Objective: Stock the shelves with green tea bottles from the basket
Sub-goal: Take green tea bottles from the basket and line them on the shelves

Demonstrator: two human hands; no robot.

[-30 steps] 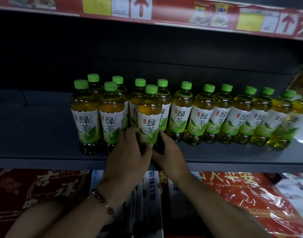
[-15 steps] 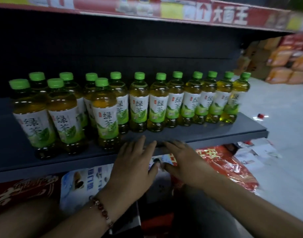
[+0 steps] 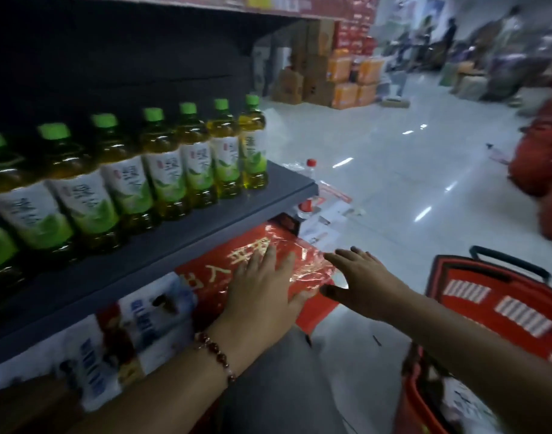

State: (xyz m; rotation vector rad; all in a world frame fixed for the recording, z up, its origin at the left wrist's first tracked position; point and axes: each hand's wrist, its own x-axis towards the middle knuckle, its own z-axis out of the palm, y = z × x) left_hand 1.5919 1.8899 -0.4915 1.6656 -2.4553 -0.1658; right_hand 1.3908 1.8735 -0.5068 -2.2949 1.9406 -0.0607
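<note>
Several green tea bottles (image 3: 162, 164) with green caps and white-green labels stand in a row on the dark grey shelf (image 3: 187, 236) at the left. My left hand (image 3: 262, 296), with a bead bracelet at the wrist, hangs below the shelf edge with fingers spread and empty. To its right my right hand (image 3: 362, 283) is also spread and holds nothing, over the floor. A red plastic basket (image 3: 490, 305) with a black handle stands at the lower right, under my right forearm; its contents are mostly hidden.
Red foil packages (image 3: 268, 255) and blue-white cartons (image 3: 112, 346) fill the space below the shelf. Red-capped bottles (image 3: 310, 167) and papers lie on the white floor past the shelf end. Stacked boxes (image 3: 318, 73) stand far back, red goods (image 3: 544, 158) at the right edge.
My view has swung right toward the aisle and basket. Both hands have left the bottles and shelf edge and moved down and right, empty.
</note>
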